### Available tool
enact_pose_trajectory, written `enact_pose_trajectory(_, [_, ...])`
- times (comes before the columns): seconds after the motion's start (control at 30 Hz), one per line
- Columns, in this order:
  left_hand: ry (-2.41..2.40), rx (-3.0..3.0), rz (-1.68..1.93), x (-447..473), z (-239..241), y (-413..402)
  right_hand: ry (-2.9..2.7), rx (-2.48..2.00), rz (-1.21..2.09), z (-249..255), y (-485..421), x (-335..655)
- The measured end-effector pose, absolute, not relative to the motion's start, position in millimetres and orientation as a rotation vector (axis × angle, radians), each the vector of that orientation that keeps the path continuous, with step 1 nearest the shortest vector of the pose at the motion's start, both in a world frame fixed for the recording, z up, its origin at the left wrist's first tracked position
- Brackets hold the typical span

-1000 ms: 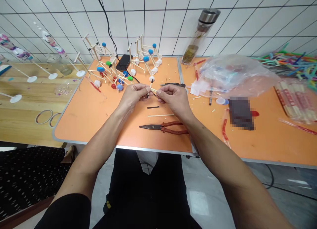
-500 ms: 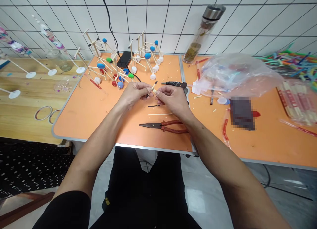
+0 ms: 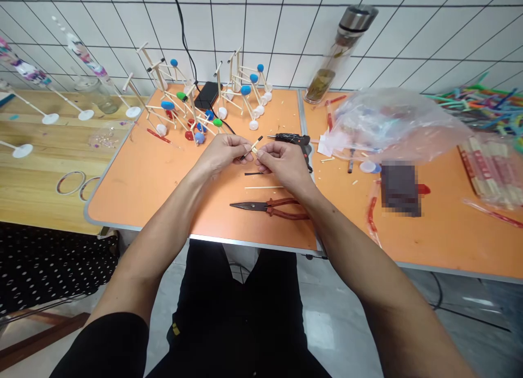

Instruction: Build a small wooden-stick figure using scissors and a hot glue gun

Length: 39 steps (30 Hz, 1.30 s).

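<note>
Between my hands, over the orange table [image 3: 139,198], is a short wooden stick [image 3: 255,144] with a dark tip. My left hand [image 3: 225,153] pinches it between thumb and fingers. My right hand [image 3: 281,160] is closed on a small pale wooden piece [image 3: 255,151] that meets the stick; whether the two are joined I cannot tell. Just below my hands lie a dark strip [image 3: 252,174] and a thin bare stick [image 3: 261,188]. Nearer me are long-nose pliers [image 3: 253,206] with red handles, partly under my right wrist. A black glue gun [image 3: 290,139] lies behind my right hand.
Several stick bicycle-like models [image 3: 196,114] with coloured balls stand at the back left, beside a black phone [image 3: 207,96]. A tall glass bottle [image 3: 327,73] leans in view near the wall. Rightward lie a plastic bag [image 3: 392,122] and bundled sticks [image 3: 486,165].
The view has shifted very slightly. Both hands keep the same grip at nearly the same place, and the stick's dark tip has moved slightly to the right.
</note>
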<state>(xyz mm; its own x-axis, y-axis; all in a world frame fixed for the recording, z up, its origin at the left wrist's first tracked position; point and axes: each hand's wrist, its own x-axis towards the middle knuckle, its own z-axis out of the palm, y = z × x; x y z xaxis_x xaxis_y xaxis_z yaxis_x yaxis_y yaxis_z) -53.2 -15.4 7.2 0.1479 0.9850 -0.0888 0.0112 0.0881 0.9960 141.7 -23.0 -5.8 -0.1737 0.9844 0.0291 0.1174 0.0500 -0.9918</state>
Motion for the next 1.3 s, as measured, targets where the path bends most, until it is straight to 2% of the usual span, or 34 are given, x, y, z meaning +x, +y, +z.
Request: enact_pose_trajectory(1.3, [1.164, 1.174, 0.997, -52.4, 11.8, -18.1, -1.438, -1.213, 1.268, -2.7, -23.7, 141.3])
